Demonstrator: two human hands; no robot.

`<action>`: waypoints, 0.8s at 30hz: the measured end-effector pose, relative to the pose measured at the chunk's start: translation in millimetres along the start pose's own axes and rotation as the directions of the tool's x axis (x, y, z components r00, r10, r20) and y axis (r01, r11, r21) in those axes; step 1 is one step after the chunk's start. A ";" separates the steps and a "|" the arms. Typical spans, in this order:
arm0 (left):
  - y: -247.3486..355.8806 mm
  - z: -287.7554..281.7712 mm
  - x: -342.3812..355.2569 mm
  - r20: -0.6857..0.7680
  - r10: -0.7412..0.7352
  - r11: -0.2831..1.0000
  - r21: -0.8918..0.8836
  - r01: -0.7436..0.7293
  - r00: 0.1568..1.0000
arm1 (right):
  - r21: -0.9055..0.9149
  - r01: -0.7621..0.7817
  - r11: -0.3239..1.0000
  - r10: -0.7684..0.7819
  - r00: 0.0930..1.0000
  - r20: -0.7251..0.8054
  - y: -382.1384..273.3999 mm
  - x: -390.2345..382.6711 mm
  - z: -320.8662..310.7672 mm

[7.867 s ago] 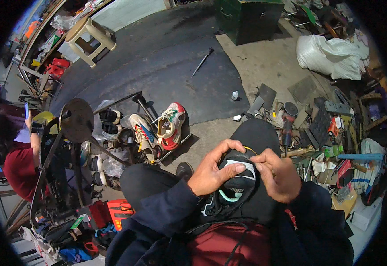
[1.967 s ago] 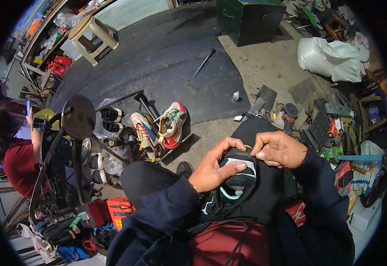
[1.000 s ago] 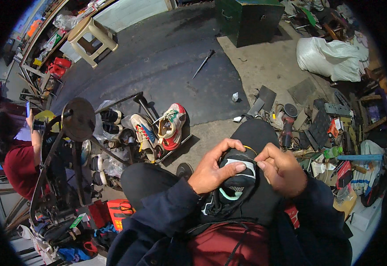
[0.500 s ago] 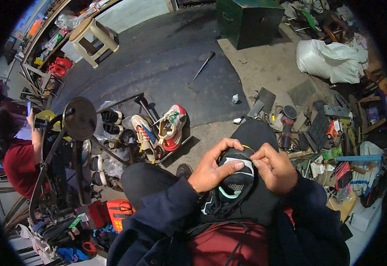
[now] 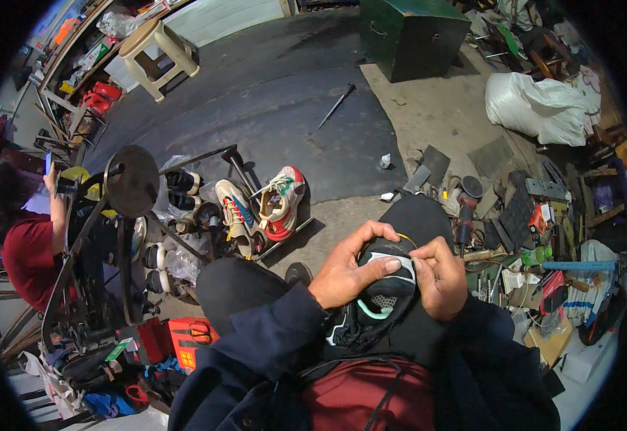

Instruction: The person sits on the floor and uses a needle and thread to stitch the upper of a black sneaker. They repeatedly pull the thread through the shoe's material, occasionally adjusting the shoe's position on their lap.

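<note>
A black shoe [image 5: 391, 290] with white trim and a mint-green inner edge rests on my lap. My left hand [image 5: 353, 267] is closed round its left side, the thumb pressed on the white trim and the fingers over the far end. A thin yellow edge [image 5: 404, 237] shows beside those fingertips. On the shoe's right side, my right hand [image 5: 439, 280] is closed in a pinch against the trim. Whatever lies between its fingertips is too small or hidden to make out. Dark laces [image 5: 360, 336] bunch at the near end of the shoe.
A red-and-cream sneaker [image 5: 282, 205] and its multicoloured mate [image 5: 236, 215] stand left of my knees, by a metal stand with a round plate [image 5: 132, 181]. An angle grinder [image 5: 466, 208] lies right among scraps. A person in red [image 5: 32, 251] holds a phone at far left.
My right hand has shifted slightly down and left, still pinching at the shoe's edge. My left hand keeps its hold. The whole view has tilted a little.
</note>
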State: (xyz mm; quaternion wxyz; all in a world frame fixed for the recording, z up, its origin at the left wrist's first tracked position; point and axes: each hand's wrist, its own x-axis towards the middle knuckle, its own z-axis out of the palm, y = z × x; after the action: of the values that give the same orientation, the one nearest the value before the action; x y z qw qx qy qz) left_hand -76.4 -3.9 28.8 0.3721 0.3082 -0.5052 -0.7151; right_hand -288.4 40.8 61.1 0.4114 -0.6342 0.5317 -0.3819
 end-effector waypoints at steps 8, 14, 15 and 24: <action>2.4 5.4 0.2 -0.009 -0.008 1.000 -0.017 0.008 1.000 | -0.159 -0.099 0.982 0.134 0.965 0.226 -27.4 5.5 -40.8; 0.4 4.7 0.0 -0.024 -0.016 1.000 -0.027 0.015 1.000 | -0.178 -0.023 0.984 0.032 0.998 0.051 -21.7 0.2 -10.5; -0.1 3.7 0.5 -0.035 0.001 1.000 0.000 -0.001 0.999 | -0.185 0.027 0.982 -0.031 0.999 -0.021 -17.4 -1.1 -0.3; 1.0 3.9 -0.9 -0.018 0.005 1.000 -0.019 -0.005 1.000 | -0.060 -0.041 0.997 0.039 0.999 -0.037 -4.6 -12.4 -1.9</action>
State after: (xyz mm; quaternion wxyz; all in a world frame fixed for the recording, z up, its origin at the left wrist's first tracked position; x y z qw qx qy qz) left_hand -78.8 -1.5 31.0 0.3814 0.3100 -0.4958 -0.7159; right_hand -290.4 53.2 65.5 0.3899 -0.6287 0.5629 -0.3685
